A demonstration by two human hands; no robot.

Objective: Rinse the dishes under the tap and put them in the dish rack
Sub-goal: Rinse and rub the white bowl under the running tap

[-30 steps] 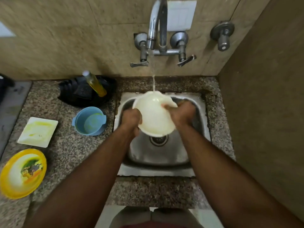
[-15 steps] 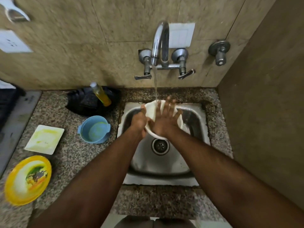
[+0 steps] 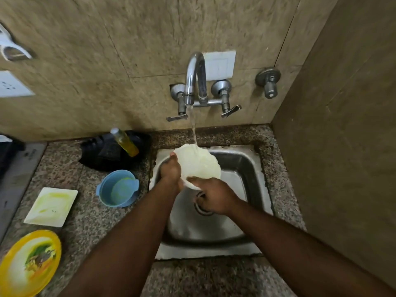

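Observation:
A white bowl-like dish (image 3: 199,162) is held tilted over the steel sink (image 3: 250,168), and water from the tap (image 3: 194,78) runs onto it. My left hand (image 3: 170,170) grips its left rim, thumb on top. My right hand (image 3: 212,195) holds its near edge from below, fingers curled under the rim. On the counter to the left lie a blue bowl (image 3: 119,188), a smeared white square plate (image 3: 51,206) and a yellow plate (image 3: 27,262). A black dish rack (image 3: 100,153) stands at the back left.
A bottle of yellow liquid (image 3: 125,142) leans in the black rack. The granite counter (image 3: 90,221) surrounds the sink. A tiled wall closes off the right side, with a separate valve (image 3: 269,82) on the back wall. A dark stove edge (image 3: 12,168) lies at far left.
My right hand has come off the inside of the dish, where its open fingers rubbed, and now holds the near edge. The dish is tilted with its inside facing up under the stream.

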